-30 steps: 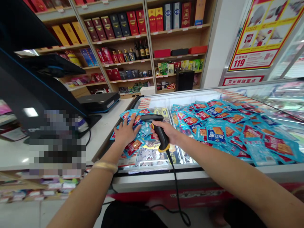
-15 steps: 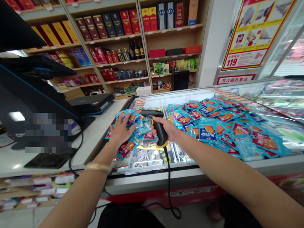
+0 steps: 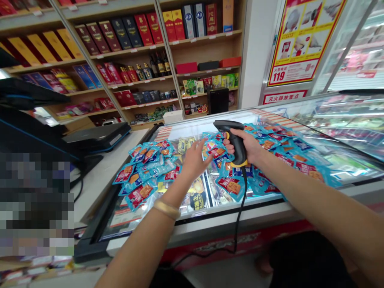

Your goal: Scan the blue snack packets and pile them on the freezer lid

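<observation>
My right hand point(image 3: 244, 146) is wrapped round the grip of a black and yellow barcode scanner point(image 3: 237, 142), held above the larger pile of blue and red snack packets point(image 3: 277, 154). From the scanner's base a black cable hangs down past the freezer's front edge. My left hand point(image 3: 195, 160) is open, fingers spread, just beside the near left part of that pile, and nothing shows in it. To its left a smaller pile of the same packets point(image 3: 147, 168) lies on the freezer's glass lid.
The chest freezer point(image 3: 228, 212) holds packaged goods under its glass. On the left counter stand a black scale point(image 3: 99, 134) and a dark checkout machine point(image 3: 27, 124). Shelves point(image 3: 135, 52) of boxes and bottles line the back wall.
My left hand has left the smaller pile and moved right toward the larger one. My right hand has carried the scanner right, over the larger pile. The view has shifted.
</observation>
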`<state>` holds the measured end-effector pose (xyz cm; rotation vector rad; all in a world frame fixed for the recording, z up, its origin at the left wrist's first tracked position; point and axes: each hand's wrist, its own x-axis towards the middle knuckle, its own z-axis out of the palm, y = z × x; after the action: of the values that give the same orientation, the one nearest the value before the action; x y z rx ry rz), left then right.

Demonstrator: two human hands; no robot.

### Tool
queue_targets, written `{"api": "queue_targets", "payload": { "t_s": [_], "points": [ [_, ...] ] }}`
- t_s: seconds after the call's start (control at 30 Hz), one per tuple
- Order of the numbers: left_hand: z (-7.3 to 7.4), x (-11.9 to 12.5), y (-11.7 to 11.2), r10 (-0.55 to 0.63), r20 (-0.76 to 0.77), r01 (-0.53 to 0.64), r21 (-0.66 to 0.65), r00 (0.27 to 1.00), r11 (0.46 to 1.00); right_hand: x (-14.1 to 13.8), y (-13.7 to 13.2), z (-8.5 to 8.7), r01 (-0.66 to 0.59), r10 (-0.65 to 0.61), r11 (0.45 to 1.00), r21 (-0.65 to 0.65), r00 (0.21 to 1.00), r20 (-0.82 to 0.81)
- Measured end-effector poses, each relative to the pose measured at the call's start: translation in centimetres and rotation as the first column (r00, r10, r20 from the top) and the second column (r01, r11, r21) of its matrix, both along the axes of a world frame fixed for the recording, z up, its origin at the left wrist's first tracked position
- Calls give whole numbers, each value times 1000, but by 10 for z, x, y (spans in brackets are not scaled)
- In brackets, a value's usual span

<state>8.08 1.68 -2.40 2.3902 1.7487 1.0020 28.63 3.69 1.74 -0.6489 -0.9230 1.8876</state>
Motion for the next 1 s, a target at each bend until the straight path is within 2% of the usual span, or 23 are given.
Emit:
{"api": "queue_targets", "payload": {
  "t_s": [0.1,0.23,0.43,0.53,0.6,0.7,0.8,0.87,0.93,1.0],
  "points": [
    [-14,28,12,-13,0,13,-81,1000,997,20,4,-8,33,-33,999,-8,999,-22],
    [-23,37,20,-13,-58,3,-172,998,985,29,5,-15,43,-44,998,-41,999,-24],
    [-11,31,13,-59,-251,10,-192,966,981,25,2,-14,28,-28,998,-56,1000,-4],
    [-3,29,7,-19,-340,-58,-216,940,975,25,1,-14,39,-38,998,-51,999,14],
    [0,27,5,19,-334,-96,-216,943,972,24,1,-15,41,-40,998,-40,999,19],
    [-1,22,5,57,-204,-101,-210,977,973,24,1,-17,40,-39,999,-31,999,20],
    [-6,16,9,147,63,-135,-158,987,978,24,0,-18,30,-29,999,-26,999,25],
    [-10,13,13,173,315,-138,-132,933,982,25,0,-18,24,-23,999,-22,999,36],
    [-14,11,18,150,542,-84,-145,827,986,25,-1,-18,17,-15,1000,-21,999,50],
    [-16,11,21,127,684,-10,-172,718,985,24,-1,-19,9,-7,1000,-27,998,65]
  ]
}}
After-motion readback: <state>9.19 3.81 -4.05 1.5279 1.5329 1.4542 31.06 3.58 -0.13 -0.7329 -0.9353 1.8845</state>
